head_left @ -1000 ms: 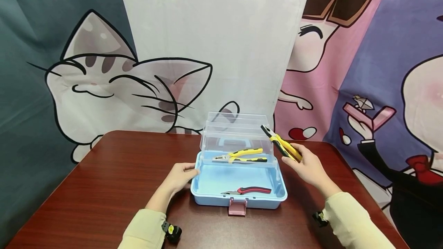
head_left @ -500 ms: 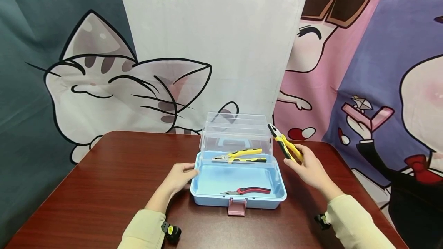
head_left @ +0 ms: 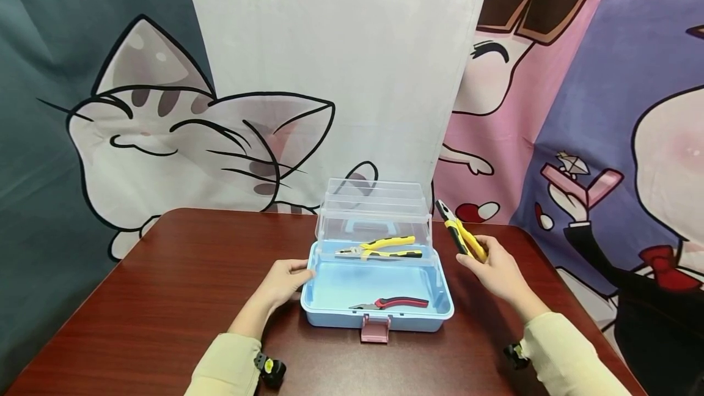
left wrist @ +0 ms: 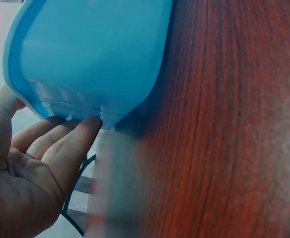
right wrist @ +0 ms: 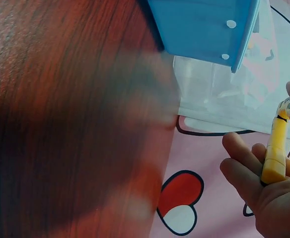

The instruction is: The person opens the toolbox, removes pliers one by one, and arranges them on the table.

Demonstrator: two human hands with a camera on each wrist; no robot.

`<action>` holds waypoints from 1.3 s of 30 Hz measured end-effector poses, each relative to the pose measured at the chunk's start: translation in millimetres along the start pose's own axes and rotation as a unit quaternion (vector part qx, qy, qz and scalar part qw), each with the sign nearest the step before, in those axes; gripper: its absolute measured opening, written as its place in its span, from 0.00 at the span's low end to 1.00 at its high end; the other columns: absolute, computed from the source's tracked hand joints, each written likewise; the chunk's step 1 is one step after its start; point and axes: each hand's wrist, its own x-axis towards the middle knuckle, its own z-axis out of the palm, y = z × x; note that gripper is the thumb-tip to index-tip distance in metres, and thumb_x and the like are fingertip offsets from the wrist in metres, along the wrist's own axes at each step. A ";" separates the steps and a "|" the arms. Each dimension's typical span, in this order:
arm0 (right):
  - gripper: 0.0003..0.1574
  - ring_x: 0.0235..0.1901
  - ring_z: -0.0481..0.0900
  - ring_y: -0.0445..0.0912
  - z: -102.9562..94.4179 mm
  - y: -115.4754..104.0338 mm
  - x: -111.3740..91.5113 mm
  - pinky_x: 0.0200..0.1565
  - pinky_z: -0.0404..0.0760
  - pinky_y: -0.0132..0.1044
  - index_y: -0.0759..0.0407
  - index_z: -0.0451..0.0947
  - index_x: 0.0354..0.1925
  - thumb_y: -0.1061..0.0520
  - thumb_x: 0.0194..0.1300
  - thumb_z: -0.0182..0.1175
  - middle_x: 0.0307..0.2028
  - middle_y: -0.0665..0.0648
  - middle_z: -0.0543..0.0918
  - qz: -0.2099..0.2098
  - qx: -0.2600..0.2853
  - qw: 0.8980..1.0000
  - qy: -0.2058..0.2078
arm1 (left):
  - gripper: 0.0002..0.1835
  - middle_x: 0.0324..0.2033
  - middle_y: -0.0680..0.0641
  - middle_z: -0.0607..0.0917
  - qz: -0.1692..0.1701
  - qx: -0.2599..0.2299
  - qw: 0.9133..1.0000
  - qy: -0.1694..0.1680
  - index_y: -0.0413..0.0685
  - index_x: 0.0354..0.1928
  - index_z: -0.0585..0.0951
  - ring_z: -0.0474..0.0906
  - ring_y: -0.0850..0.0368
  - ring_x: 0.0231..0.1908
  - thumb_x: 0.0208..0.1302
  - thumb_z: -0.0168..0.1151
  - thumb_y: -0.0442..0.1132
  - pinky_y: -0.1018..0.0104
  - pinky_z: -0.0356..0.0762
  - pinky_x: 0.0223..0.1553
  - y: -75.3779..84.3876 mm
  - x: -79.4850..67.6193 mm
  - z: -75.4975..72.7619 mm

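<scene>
A light blue toolbox [head_left: 379, 320] stands on the table with its clear lid [head_left: 374, 200] tipped back. My left hand [head_left: 283, 285] holds its left side, the thumb at the rim and the fingertips against the outer wall in the left wrist view. Past the right side of the box, my right hand [head_left: 497, 266] grips yellow-and-black pliers [head_left: 462, 234] by the handles, raised with the metal nose pointing up and left. Inside lie red-and-black pliers [head_left: 401, 302] near the front wall. Another pair of yellow-and-black pliers [head_left: 387, 247] lies in the back part, seen through clear plastic.
A dark red wooden table [head_left: 181, 298] bears the box. A pink latch [head_left: 375, 329] hangs down at the box's front. Behind the table hangs a cartoon-printed cloth [head_left: 341, 47]. A small black camera [head_left: 271, 369] is worn on the left wrist.
My right hand has drifted a little to the right and down with the pliers, away from the box. The left hand keeps its place at the box's left side.
</scene>
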 end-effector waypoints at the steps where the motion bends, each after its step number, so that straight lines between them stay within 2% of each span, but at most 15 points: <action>1: 0.45 0.39 0.73 0.52 0.1 0.5 -0.2 0.35 0.72 0.35 0.64 0.62 0.61 0.36 0.59 0.60 0.45 0.64 0.76 0.001 -0.003 1.000 0.001 | 0.24 0.50 0.31 0.81 0.000 0.000 1.000 0.001 0.31 0.60 0.72 0.83 0.45 0.43 0.63 0.57 0.33 0.53 0.85 0.37 -0.4 0.2 0.0; 17: 0.46 0.37 0.73 0.51 -1.4 5.3 -5.7 0.32 0.73 0.33 0.66 0.65 0.59 0.33 0.57 0.60 0.44 0.66 0.78 0.030 -0.041 0.998 -0.021 | 0.23 0.50 0.32 0.81 -0.001 -0.004 1.000 0.004 0.31 0.60 0.73 0.83 0.45 0.44 0.63 0.57 0.32 0.54 0.84 0.37 -0.8 3.4 0.6; 39: 0.45 0.35 0.74 0.50 6.2 14.7 -13.3 0.32 0.73 0.35 0.71 0.67 0.57 0.38 0.57 0.63 0.41 0.66 0.80 0.034 -0.066 0.996 -0.049 | 0.24 0.50 0.32 0.81 0.001 0.006 1.000 0.001 0.31 0.60 0.72 0.83 0.46 0.43 0.63 0.56 0.33 0.56 0.85 0.36 -1.2 1.4 0.2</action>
